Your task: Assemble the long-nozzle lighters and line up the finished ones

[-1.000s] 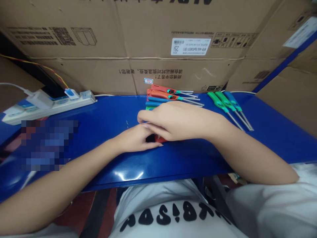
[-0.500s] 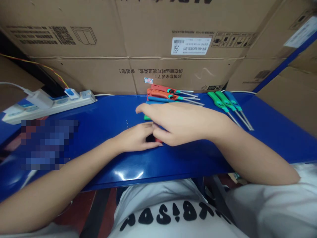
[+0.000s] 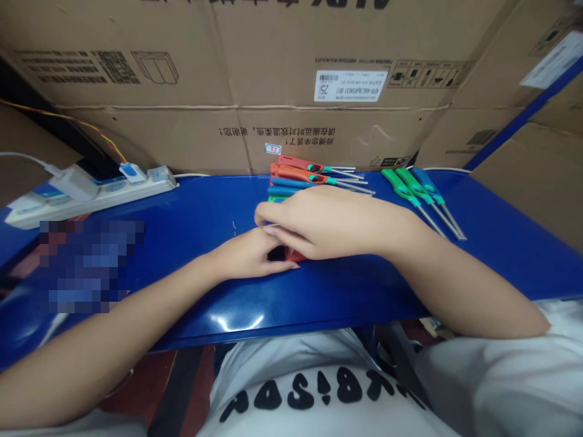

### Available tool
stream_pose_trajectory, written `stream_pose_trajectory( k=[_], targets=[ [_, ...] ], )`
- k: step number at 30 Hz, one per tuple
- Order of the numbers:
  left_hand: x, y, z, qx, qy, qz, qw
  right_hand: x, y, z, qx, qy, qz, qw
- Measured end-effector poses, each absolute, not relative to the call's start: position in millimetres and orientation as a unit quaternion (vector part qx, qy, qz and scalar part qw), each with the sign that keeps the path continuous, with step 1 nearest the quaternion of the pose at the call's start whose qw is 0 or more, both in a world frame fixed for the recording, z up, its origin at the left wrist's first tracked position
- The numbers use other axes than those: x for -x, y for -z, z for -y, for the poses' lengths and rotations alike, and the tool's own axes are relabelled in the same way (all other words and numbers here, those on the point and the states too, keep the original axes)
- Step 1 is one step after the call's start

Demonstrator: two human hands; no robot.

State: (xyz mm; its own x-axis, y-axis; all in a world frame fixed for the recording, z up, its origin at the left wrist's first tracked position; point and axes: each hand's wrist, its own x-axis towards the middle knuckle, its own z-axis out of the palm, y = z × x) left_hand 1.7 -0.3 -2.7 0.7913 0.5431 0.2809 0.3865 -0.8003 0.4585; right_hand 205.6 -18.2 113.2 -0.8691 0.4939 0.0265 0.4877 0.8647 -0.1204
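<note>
A pile of long lighters with red, orange, blue and green plastic handles (image 3: pixel 298 173) and slim silver metal barrels lies on the glossy blue tabletop (image 3: pixel 378 291). Just on the person's side of this pile is a small glossy red piece (image 3: pixel 296 257), mostly covered by the hands. Only a short patch of it shows, bright and smooth, with a small pale fleck on its upper edge; its full shape is hidden.

The left hand (image 3: pixel 250 254) is nearer the person than the pile, its thumb along the red piece's near edge and its fingers partly covered. The right hand (image 3: pixel 314 221) arches over, hiding the pile's near part, and touches the left hand. Whether either hand is clamped on the piece, I cannot tell.

In the pile, teal collars join handles to barrels, which point right. Right of the pile lie two green lighters and one blue (image 3: pixel 416 185), fanned, their silver barrels towards the person.
</note>
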Motion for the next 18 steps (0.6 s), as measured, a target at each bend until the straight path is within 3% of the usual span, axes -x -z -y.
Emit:
stream_pose_trajectory(
  k=[10,18],
  targets=[
    [-2.4,-0.2,2.0,-0.925,-0.18,-0.272,0.197,-204.3,-111.6,14.8,0.269,-0.006,0.962,0.036],
    [-2.7,1.1,0.1,-0.926,-0.187,-0.262,0.197,-205.6,-113.6,17.0,0.267,-0.04,0.962,0.036]
  ],
)
